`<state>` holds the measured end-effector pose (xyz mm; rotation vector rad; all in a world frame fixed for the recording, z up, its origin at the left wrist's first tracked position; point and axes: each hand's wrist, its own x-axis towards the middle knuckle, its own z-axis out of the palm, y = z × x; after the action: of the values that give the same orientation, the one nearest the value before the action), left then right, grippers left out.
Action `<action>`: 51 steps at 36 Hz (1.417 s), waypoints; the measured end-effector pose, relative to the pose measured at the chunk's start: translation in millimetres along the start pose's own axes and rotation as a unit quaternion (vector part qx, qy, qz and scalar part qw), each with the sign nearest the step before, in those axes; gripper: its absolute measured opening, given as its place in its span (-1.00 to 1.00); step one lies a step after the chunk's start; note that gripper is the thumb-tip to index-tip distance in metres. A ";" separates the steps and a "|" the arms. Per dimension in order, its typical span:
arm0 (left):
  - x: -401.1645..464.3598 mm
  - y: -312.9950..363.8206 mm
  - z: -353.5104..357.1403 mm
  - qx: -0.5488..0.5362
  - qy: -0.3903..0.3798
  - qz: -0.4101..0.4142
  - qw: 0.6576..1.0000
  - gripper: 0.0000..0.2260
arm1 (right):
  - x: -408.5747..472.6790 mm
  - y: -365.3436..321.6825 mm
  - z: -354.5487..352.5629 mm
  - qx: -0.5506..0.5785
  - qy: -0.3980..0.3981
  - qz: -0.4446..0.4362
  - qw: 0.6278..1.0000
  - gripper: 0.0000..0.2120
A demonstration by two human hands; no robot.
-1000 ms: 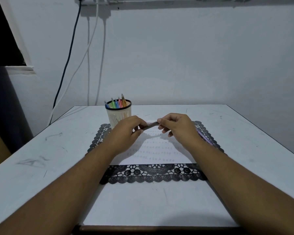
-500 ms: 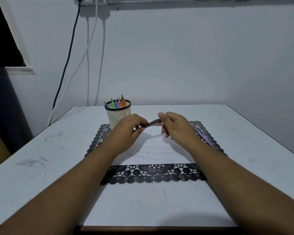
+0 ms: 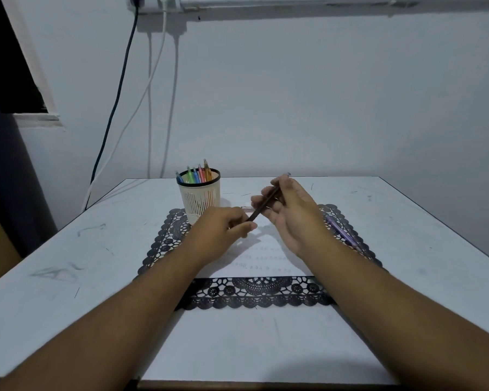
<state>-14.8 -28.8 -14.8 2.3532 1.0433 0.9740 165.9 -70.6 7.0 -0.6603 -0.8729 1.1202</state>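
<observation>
White tabletop (image 3: 237,348) fills the bottom of the frame, and both bare forearms reach across it toward the middle. Past them lies a black lace mat (image 3: 254,294), with a sheet of paper (image 3: 266,263) flat on top. The sheet carries rows of small marks too faint to read. It sits square to the person, probably so it is ready to write on.

Just above the paper, at the centre of the frame, the two hands meet on one brown pen (image 3: 261,206). The left hand (image 3: 220,232) has its fingers curled, pinching the pen's lower end between thumb and fingertip. The right hand (image 3: 294,218) wraps its fingers round the upper shaft, palm turned inward. The pen slants up toward the right, clear of the sheet. A grip at each end looks like a pull or a twist on a cap or barrel rather than writing.

A small pinkish piece (image 3: 246,208) lies on the paper just behind the hands; I cannot tell what it is. A purple pen (image 3: 340,232) lies on the mat at centre right, partly behind the right wrist.

Farther back, left of centre, a slatted pen cup (image 3: 199,198) stands at the mat's far corner. It holds coloured pens (image 3: 198,174) upright, within easy reach. Cables (image 3: 116,108) hang down the wall at upper left.
</observation>
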 end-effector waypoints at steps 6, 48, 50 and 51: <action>-0.2 5.0 5.1 -0.029 -0.010 0.013 0.999 -0.74 | -5.9 -7.6 11.7 0.117 -0.045 0.044 0.991 -0.59; 1.8 2.0 -0.1 -0.230 -0.021 -0.034 0.972 -0.92 | -2.6 -24.9 -1.8 0.201 -0.113 0.020 0.973 -0.71; 1.5 1.7 -0.3 -0.230 -0.023 -0.033 0.972 -0.91 | -2.1 -25.1 -2.0 0.199 -0.117 0.021 0.973 -0.72; 1.5 1.6 -0.3 -0.230 -0.023 -0.033 0.972 -0.91 | -2.0 -25.1 -2.1 0.199 -0.118 0.022 0.973 -0.72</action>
<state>-13.5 -28.7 -13.0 1.9398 0.7718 1.0039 179.4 -80.4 26.0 -0.2167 -0.8028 1.3851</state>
